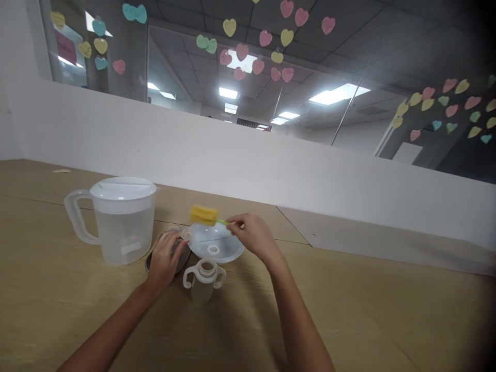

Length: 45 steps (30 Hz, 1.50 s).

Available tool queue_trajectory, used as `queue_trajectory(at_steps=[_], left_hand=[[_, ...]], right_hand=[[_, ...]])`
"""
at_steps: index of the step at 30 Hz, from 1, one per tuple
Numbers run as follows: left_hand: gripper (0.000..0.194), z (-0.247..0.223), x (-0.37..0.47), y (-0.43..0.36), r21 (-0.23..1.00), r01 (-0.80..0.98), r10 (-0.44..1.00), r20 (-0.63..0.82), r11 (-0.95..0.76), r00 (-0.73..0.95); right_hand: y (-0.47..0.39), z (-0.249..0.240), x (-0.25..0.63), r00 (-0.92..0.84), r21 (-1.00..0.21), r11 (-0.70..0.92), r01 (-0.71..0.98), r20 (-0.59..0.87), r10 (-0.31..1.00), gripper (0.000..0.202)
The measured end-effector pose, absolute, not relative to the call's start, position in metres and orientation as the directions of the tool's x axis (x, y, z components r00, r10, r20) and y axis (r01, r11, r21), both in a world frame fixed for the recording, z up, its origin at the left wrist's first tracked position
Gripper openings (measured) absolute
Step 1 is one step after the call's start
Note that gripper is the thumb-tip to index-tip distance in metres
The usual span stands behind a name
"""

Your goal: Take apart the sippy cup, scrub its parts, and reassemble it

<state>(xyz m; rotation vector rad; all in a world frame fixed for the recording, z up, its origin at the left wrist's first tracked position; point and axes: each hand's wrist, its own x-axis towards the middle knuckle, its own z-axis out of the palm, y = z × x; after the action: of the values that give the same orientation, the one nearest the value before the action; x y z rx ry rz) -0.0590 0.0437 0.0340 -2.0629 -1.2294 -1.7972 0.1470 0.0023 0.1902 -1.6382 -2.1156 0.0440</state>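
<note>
My right hand (251,235) pinches the thin green handle of a yellow sponge brush (204,215), which is slightly blurred. The brush head hangs over a translucent white bowl (232,254). A small white ring (213,250) lies in the bowl. My left hand (165,258) is closed, its fingertips on a small clear piece (186,234) that looks like a cap. Beneath that hand sits a round dark metal dish (183,260), partly hidden. In front of the bowl stands a baby bottle (203,284) with two side handles and an uncovered mouth.
A large translucent pitcher (126,222) with a lid and side handle stands left of my left hand. A low white wall (217,160) with a window above it closes off the back of the brown table (368,310). A small pale scrap (62,171) lies far left.
</note>
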Motion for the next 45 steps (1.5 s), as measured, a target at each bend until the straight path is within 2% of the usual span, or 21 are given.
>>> queue_trajectory(at_steps=[2,3,4,6,8,10,12,14,18,21,26,30,34,38,40,42,43,45], left_hand=[[0.024,0.034,-0.059,0.044,0.394,0.641,0.473,0.879,-0.659,-0.054],[0.025,0.034,-0.059,0.044,0.398,0.639,0.475,0.878,-0.658,-0.059],[0.025,0.034,-0.059,0.044,0.401,0.637,0.475,0.878,-0.658,-0.061],[0.025,0.035,-0.059,0.043,0.401,0.636,0.475,0.878,-0.659,-0.062],[0.025,0.035,-0.058,0.043,0.397,0.636,0.473,0.879,-0.662,-0.057],[0.023,0.035,-0.058,0.043,0.392,0.634,0.469,0.882,-0.667,-0.052],[0.022,0.034,-0.059,0.043,0.372,0.630,0.449,0.892,-0.681,-0.041],[0.021,0.035,-0.060,0.043,0.347,0.631,0.421,0.906,-0.694,-0.036],[0.019,0.036,-0.060,0.044,0.318,0.650,0.394,0.919,-0.690,-0.032],[0.020,0.036,-0.060,0.044,0.327,0.669,0.400,0.915,-0.668,-0.048],[0.032,0.032,-0.062,0.046,0.470,0.647,0.477,0.860,-0.601,-0.182],[0.030,0.033,-0.063,0.046,0.595,0.564,0.567,0.784,-0.573,-0.251],[0.030,0.037,-0.063,0.043,0.627,0.541,0.591,0.760,-0.560,-0.270],[0.029,0.038,-0.063,0.041,0.612,0.556,0.574,0.773,-0.562,-0.269],[0.028,0.038,-0.063,0.041,0.609,0.552,0.574,0.776,-0.570,-0.263],[0.027,0.037,-0.062,0.040,0.613,0.542,0.575,0.774,-0.575,-0.267],[0.027,0.037,-0.062,0.041,0.615,0.540,0.574,0.773,-0.574,-0.271],[0.027,0.037,-0.062,0.041,0.615,0.544,0.571,0.774,-0.571,-0.274]], right_hand=[[0.003,0.190,0.148,0.010,-0.229,0.112,0.967,0.473,0.881,0.023],[0.003,0.191,0.148,0.037,-0.251,0.102,0.963,0.495,0.868,0.024],[0.002,0.192,0.148,0.003,-0.300,0.158,0.941,0.473,0.881,0.024],[-0.001,0.193,0.148,-0.193,-0.421,0.347,0.838,0.365,0.911,0.023],[-0.004,0.193,0.145,-0.347,-0.440,0.435,0.786,0.270,0.898,0.022],[-0.006,0.190,0.141,-0.278,-0.277,0.358,0.892,0.288,0.916,0.021],[-0.005,0.187,0.136,-0.112,-0.074,0.155,0.985,0.405,0.907,0.021],[-0.004,0.185,0.132,-0.041,-0.006,0.050,0.999,0.496,0.867,0.023],[-0.007,0.185,0.128,-0.076,-0.109,0.154,0.982,0.519,0.852,0.023],[-0.011,0.186,0.125,-0.074,-0.144,0.167,0.975,0.499,0.864,0.023],[-0.015,0.189,0.125,-0.065,-0.157,0.161,0.974,0.487,0.871,0.024],[-0.021,0.195,0.128,-0.082,-0.173,0.186,0.967,0.482,0.872,0.023],[-0.031,0.201,0.132,-0.138,-0.220,0.256,0.941,0.442,0.886,0.022],[-0.034,0.202,0.138,-0.290,-0.248,0.373,0.894,0.314,0.904,0.018],[-0.031,0.201,0.140,-0.238,-0.142,0.294,0.945,0.315,0.919,0.018],[-0.027,0.201,0.142,-0.088,-0.046,0.118,0.992,0.420,0.903,0.020],[-0.027,0.201,0.143,-0.041,-0.051,0.073,0.996,0.468,0.883,0.022],[-0.027,0.202,0.143,-0.088,-0.144,0.172,0.975,0.459,0.884,0.020]])
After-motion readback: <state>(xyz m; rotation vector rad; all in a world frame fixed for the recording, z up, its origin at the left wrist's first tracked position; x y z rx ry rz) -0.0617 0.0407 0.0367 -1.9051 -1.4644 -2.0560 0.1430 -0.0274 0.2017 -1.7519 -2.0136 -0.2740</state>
